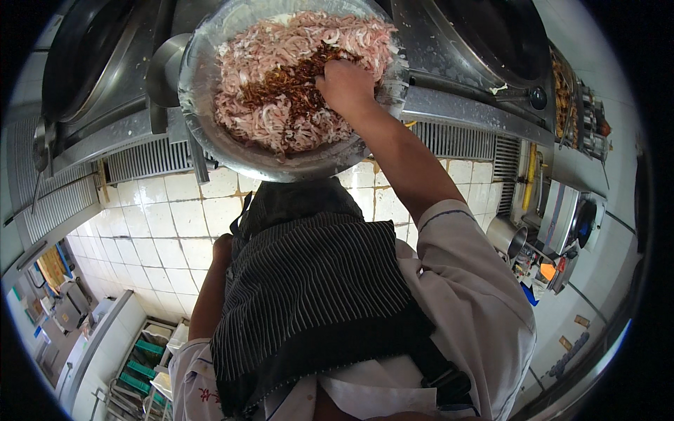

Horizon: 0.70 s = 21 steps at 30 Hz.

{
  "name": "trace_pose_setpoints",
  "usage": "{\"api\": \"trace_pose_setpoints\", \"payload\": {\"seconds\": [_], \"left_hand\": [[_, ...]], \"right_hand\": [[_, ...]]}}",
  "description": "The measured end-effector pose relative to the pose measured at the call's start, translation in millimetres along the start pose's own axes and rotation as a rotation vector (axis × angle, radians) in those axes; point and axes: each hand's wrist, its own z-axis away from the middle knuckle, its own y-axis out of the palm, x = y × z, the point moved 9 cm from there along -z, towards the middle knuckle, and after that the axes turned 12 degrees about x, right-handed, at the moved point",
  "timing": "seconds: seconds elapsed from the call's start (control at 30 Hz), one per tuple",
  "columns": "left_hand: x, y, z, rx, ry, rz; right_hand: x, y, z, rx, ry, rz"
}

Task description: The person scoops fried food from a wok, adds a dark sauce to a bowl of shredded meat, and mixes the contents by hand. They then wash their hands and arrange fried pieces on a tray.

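A large metal bowl (309,168) stands at the counter's near edge, filled with pale pink shredded meat (337,31). A band of dark brown seasoning or sauce (277,85) runs across the middle of the meat. My right hand (345,85) is in the bowl, its fingers curled down into the meat beside the brown band, so the fingertips are hidden. Low at my left side hangs my left hand (222,247), next to the dark striped apron (316,281). The apron and the angle hide its fingers.
A dark wok (88,63) sits left of the bowl, with a metal ladle (167,70) between them. Another wok (495,42) is at the right. Seasoning containers (565,98) line the far right. A steel pot (505,235) stands lower right, and shelves with green crates (144,358) are lower left.
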Motion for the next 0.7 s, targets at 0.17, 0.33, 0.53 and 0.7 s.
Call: {"api": "trace_pose_setpoints", "payload": {"seconds": [0.17,0.33,0.53,0.7], "left_hand": [[-0.8,2.9,-3.8,-0.025,-0.038,0.026],[15.3,10.4,-9.5,0.003,-0.127,0.154],[11.0,11.2,-14.1,0.012,-0.058,-0.051],[12.5,8.0,-14.7,-0.014,-0.067,0.048]], "right_hand": [[-8.8,-6.6,6.3,-0.091,-0.08,-0.099],[-37.8,-15.3,25.9,-0.111,-0.05,-0.43],[-48.6,-19.2,37.6,-0.078,-0.061,-0.603],[-53.7,-18.7,43.6,-0.101,-0.056,-0.547]]}}
